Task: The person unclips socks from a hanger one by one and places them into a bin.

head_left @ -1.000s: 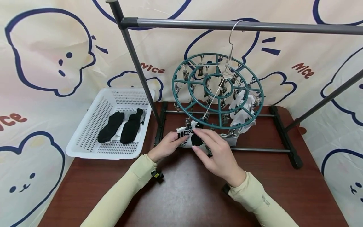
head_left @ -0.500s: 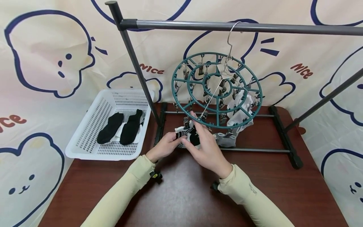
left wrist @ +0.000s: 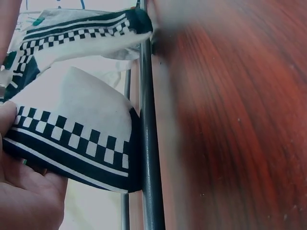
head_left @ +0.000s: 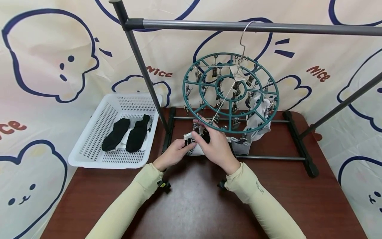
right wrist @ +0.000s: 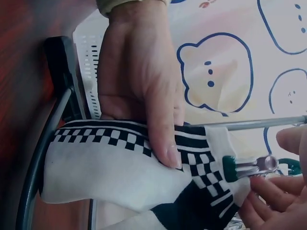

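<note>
My left hand (head_left: 173, 152) pinches a white sock (right wrist: 96, 167) with black bands and a checkered pattern, thumb on the near face. A metal clip (right wrist: 252, 166) with green pads bites the sock's white cuff, below the front rim of a round green clip hanger (head_left: 230, 108). My right hand (head_left: 216, 146) is beside that clip, fingers curled at the cuff's edge and thumb apart in the right wrist view. A second checkered part with a black patch (left wrist: 139, 21) hangs behind in the left wrist view. Farther right on the hanger hang a grey sock (head_left: 241, 147) and white socks (head_left: 259, 114).
A white basket (head_left: 104, 164) at the left holds a black sock (head_left: 115, 135), another black sock (head_left: 137, 136) and white cloth. The hanger hooks over a grey rail (head_left: 194, 25) on a stand whose lower bar (head_left: 271, 158) crosses behind my hands. Below is the brown table (head_left: 191, 202).
My right hand moves left from the sock's right side, reaching up under the hanger rim and then around the clip. My left hand stays on the sock. The hanger sways slightly.
</note>
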A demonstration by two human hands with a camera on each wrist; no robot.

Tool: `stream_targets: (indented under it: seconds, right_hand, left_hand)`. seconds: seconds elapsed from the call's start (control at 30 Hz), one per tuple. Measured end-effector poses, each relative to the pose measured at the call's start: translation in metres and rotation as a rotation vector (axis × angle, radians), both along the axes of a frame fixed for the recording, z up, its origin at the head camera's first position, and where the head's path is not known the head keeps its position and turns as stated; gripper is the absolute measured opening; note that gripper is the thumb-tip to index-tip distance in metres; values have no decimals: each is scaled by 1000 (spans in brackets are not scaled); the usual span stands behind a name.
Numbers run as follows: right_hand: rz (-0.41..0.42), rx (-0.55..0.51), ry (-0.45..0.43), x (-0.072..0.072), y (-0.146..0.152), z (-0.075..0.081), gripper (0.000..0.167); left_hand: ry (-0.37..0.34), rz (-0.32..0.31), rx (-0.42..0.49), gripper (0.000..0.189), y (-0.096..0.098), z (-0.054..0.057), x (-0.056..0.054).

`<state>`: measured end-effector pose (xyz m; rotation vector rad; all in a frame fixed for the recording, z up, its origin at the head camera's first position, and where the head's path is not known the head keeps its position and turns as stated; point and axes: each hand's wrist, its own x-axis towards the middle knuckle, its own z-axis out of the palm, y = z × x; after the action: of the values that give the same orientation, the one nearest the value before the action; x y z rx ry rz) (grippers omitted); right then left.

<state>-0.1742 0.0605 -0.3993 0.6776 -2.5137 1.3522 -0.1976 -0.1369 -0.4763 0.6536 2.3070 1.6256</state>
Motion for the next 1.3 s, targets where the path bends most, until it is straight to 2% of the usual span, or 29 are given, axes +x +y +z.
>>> stream_targets:
  seconds: [0.13,0.3,0.47,1.0,1.3]
  right_hand:
    - [-11,-33,-3,-4,0,-1,45]
    - [-13,-71,1,-7,-3,-4,32]
    - [-8,-81,-13,-7,-4,-7,22]
    - [-10,-117,78,-3,-4,-10,16]
    - [-23,-140,88,-3,-4,-10,13]
  left_hand:
    - [-2,-1,3,31,0,1,0]
    - [32,-10,0,32,1,2,1]
    - [21,-18,-2,30,1,1,2]
    - [-5,-31,-26,32,2,3,1]
    - [-16,-59,-76,31,0,5,3]
